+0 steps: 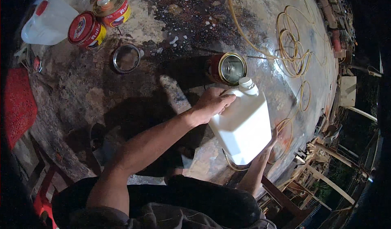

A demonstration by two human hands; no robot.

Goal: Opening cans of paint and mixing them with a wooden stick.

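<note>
My left hand (pixel 211 105) is closed round the handle of a white plastic jug (pixel 243 127). The jug is tilted, its uncapped neck leaning over the near rim of an open metal can (pixel 233 69). Inside the can the surface looks shiny and pale; I cannot make out whether liquid is flowing. On the jug's right side, near its base, my right hand (pixel 274 138) steadies it, with most of its fingers hidden behind the plastic.
At the far left stand a translucent jug (pixel 52 22) with a red cap, a red can (pixel 84 29) and another can (pixel 114 10) with a red-topped bottle on it. A metal ring (pixel 126 59) lies nearby. A yellow hose (pixel 293 58) coils at right, beyond it scrap wood (pixel 313 168).
</note>
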